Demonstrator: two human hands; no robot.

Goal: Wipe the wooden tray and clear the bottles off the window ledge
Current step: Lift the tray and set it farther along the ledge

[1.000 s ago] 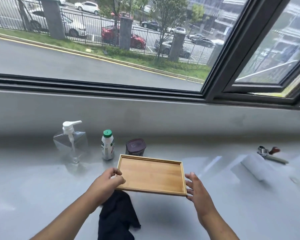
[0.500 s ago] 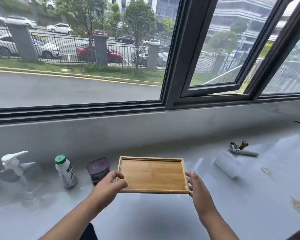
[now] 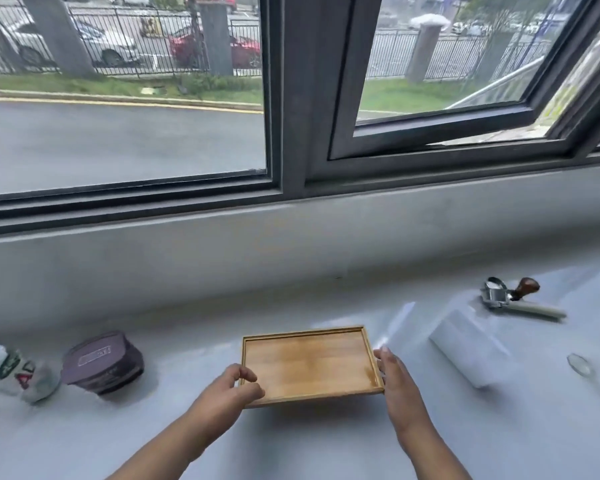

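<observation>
You have the wooden tray (image 3: 309, 363) between both hands, over the middle of the window ledge (image 3: 291, 445), one long side towards you. Your left hand (image 3: 227, 393) takes its near-left corner. The fingers (image 3: 246, 374) are curled with the thumb over the rim, so that corner is truly gripped. Your right hand (image 3: 395, 382) does a different job: its fingers (image 3: 383, 362) lie straight and together along the right-hand rim, steadying rather than clasping. That pairing looks suited to carrying the tray level, with one hand gripping and the other pushing inward as a stop. A shadow under the near edge suggests the tray is raised a little off the ledge, though I cannot tell for sure.

The tray is bare inside and no cloth is in view. A glossy patch by the near-right corner may be damp or only glare.

The clearing looks undone. A white bottle (image 3: 11, 370) with green lettering sits at the far left, partly cut off by the frame, with a purple tub (image 3: 101, 362) just right of it. Both are well apart from the tray. To the right lies a white roll (image 3: 468, 348), and beyond it a metal tool (image 3: 510, 299) with a wooden knob.

Since you hold the tray empty and level, I judge you are repositioning it. Press that right palm in firmly, because flat fingers on a smooth rim could slip.
</observation>
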